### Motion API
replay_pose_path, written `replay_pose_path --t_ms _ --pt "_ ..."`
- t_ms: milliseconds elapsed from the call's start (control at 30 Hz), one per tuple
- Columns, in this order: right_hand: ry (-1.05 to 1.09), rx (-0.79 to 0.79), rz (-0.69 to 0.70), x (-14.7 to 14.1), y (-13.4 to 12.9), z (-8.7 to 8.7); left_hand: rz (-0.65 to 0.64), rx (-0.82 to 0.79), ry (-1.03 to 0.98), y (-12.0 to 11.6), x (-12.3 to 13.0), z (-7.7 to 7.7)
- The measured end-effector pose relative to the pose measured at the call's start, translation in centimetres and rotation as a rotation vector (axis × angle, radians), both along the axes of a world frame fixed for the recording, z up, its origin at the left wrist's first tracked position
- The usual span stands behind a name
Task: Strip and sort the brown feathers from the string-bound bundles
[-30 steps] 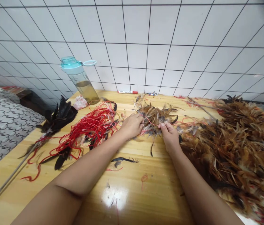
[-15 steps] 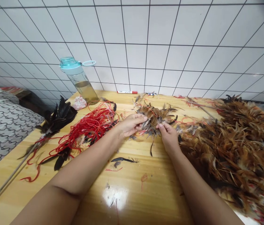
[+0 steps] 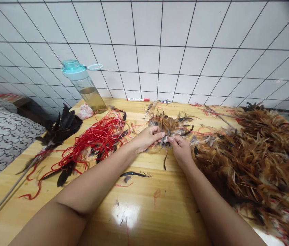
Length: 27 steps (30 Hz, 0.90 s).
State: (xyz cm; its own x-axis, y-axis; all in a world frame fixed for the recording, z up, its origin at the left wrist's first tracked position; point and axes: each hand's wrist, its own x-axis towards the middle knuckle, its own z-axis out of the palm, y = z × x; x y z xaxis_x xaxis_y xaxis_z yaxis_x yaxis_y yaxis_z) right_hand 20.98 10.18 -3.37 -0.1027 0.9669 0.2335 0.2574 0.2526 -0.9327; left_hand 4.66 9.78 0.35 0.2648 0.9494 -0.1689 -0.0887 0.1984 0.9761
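Both hands meet at the near edge of a small heap of brown feathers at the middle of the table. My left hand is closed, thumb and fingers pinching the pale quill ends of some feathers. Just to its right, my right hand pinches at the same pale ends with thumb and forefinger. The fingertips of the two hands almost touch, and exactly how many feathers each holds is hidden. A single dark feather lies below them on the wooden table.
Left of my hands lie a tangle of red string and a stick with black feathers. A water bottle stands behind, near a marker by the tiled wall. A large pile of brown feathers covers the right side.
My right hand has moved left, bringing its fingertips close to those of my left hand. The left thumb now reaches further over the quill ends. The view has shifted slightly.
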Motion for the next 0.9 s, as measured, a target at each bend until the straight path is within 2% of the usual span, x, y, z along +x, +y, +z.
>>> replay_pose_path --t_ms 100,233,533,700,900 --pt "-0.066 0.026 0.009 0.0 0.0 0.0 0.051 0.065 0.087 -0.1 0.3 0.0" --pt "-0.118 0.075 0.009 0.0 0.0 0.0 0.055 0.139 0.155 -0.2 0.7 0.2" --pt "-0.131 0.07 0.114 0.0 0.1 0.3 0.092 0.266 0.177 -0.3 1.2 -0.3" --pt "-0.059 0.016 0.046 0.2 0.3 -0.2 0.082 0.198 0.091 -0.5 1.3 -0.1" --pt "-0.007 -0.031 -0.025 0.2 0.5 -0.5 0.037 0.241 0.221 -0.1 1.0 -1.1"
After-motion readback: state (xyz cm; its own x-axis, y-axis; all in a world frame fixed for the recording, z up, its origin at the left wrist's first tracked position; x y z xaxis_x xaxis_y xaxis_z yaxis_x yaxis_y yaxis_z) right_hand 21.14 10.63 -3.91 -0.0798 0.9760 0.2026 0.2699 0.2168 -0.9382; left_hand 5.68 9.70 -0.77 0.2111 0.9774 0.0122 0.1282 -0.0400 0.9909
